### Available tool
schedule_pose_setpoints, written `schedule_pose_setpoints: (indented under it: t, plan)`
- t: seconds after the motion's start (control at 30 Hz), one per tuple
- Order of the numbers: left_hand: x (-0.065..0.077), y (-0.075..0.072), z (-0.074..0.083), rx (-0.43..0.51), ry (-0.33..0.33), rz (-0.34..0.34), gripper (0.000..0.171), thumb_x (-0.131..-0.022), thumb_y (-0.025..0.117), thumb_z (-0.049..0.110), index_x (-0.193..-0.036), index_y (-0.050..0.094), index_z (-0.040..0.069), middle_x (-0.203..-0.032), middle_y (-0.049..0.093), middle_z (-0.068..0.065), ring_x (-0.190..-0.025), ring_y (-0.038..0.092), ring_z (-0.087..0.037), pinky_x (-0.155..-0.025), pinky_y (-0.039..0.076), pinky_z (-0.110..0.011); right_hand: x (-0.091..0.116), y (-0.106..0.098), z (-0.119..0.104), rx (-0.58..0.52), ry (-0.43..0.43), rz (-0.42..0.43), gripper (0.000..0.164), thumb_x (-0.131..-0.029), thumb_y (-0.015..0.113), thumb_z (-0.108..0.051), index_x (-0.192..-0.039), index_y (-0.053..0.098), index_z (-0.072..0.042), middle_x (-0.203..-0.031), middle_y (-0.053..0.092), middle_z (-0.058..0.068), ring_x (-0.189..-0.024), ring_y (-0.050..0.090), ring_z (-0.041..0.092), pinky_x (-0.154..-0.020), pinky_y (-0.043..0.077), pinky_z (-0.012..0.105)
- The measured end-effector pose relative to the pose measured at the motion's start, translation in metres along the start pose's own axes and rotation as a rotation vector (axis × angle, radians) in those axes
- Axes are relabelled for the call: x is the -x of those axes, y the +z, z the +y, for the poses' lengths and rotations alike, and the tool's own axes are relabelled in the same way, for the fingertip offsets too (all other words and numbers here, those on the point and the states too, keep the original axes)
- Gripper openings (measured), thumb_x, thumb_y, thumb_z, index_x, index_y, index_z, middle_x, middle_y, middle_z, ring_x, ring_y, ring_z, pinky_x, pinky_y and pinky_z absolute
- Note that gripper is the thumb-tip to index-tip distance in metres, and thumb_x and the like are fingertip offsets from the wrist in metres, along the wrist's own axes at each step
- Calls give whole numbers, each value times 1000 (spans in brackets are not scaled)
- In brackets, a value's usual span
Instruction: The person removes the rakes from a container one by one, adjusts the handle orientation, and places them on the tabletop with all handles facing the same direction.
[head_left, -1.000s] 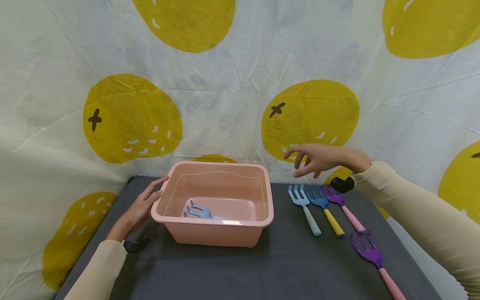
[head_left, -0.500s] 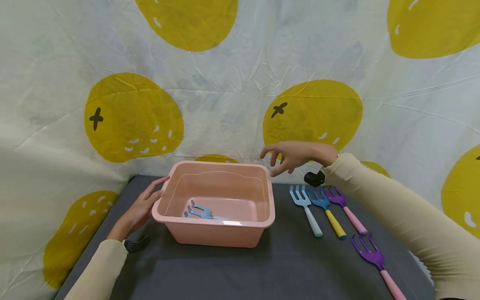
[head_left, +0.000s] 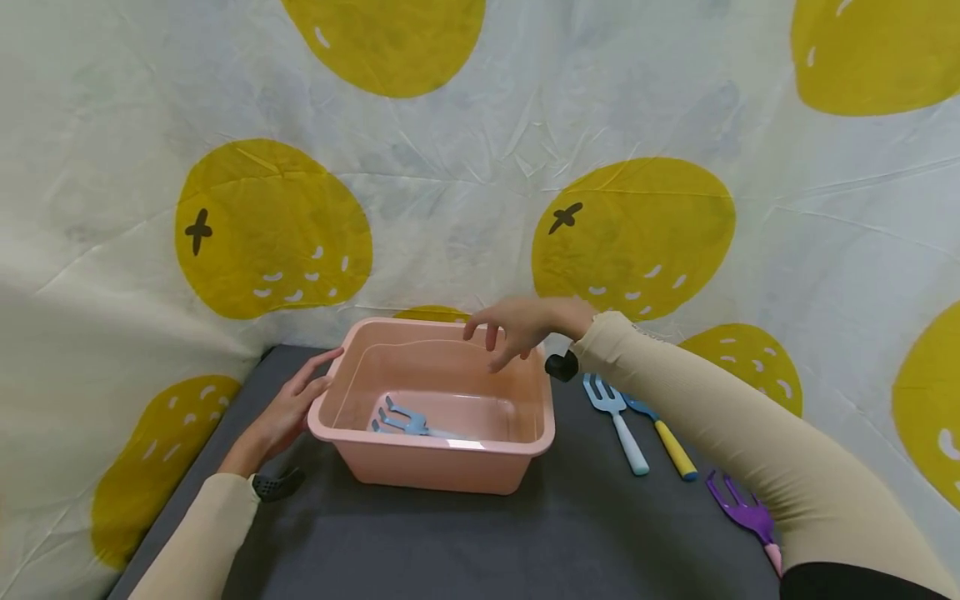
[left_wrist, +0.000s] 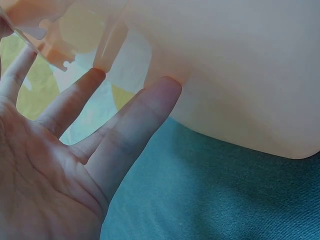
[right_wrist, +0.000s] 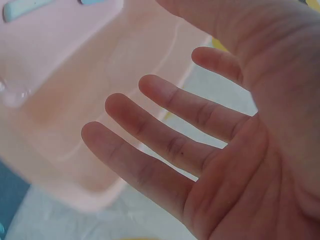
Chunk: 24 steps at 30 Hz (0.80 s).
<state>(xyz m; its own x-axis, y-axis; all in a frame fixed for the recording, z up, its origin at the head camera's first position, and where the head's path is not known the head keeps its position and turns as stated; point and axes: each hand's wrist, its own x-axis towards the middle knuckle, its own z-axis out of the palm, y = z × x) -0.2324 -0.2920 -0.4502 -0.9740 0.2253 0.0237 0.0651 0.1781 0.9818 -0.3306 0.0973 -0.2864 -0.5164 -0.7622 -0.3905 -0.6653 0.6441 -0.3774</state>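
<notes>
My left hand [head_left: 281, 417] rests against the left end of a pink plastic tub [head_left: 431, 467]. In the left wrist view its fingers [left_wrist: 142, 117] are straight and spread, touching the tub's outer side. Over the tub's back right rim hovers my right hand [head_left: 517, 325], palm down, fingers slightly bent and holding nothing. The right wrist view has its fingers [right_wrist: 155, 125] apart above the tub's inside. On the tub's floor lies a light blue garden hand fork [head_left: 405, 421], its pale handle partly hidden by the front rim.
Right of the tub lie a pale blue hand fork [head_left: 628, 442], a blue one with a yellow handle [head_left: 675, 450] and a purple one with a pink handle [head_left: 750, 517], partly behind my right sleeve [head_left: 720, 417]. A dark grey cloth [head_left: 525, 550] covers the table; a patterned curtain [head_left: 450, 225] hangs behind.
My right hand has moved left from above the forks to over the tub's back right rim. Its sleeve now hides one purple fork. The left hand stays at the tub.
</notes>
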Motion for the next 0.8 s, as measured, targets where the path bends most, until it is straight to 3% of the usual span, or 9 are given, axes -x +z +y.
schedule_pose_setpoints:
  t: [0.1,0.3,0.43,0.6,0.8]
  plan:
    - [1,0,2,-2,2,1,58,-111,46,37,-164,25,27,-165,22,-19,-126,52,-43,-90,56,-54,-14,8,-3,5,-7,-28,63,-92,79,-32,-146,50,-21,-129,64,14,-94,69,24,-76,61,43]
    - [0,0,2,-13,20,-1,58,-111,45,36,-164,24,25,-165,21,-18,-125,54,-38,-88,58,-43,-48,32,-4,-94,-5,-92,62,-90,82,-31,-143,51,-23,-125,63,11,-97,67,20,-81,60,47]
    - [-1,-3,-1,0,17,5,57,-111,44,37,-164,25,26,-163,24,-19,-120,58,-40,-84,59,-46,-74,51,-3,-114,-15,-144,66,-87,83,-37,-144,52,-24,-120,65,5,-96,67,18,-81,60,48]
    - [-2,-3,-1,20,-18,6,58,-110,47,41,-163,27,31,-161,28,-18,-116,61,-42,-84,58,-54,-97,72,-4,-150,53,-243,71,-87,83,-37,-147,48,-24,-118,63,2,-103,65,25,-84,59,49]
    - [-2,-2,-1,27,-18,4,58,-110,48,39,-163,27,29,-159,31,-20,-102,68,-35,-78,60,-49,-112,92,-2,-114,120,-341,68,-89,81,-34,-147,46,-25,-120,62,-2,-105,66,25,-86,58,46]
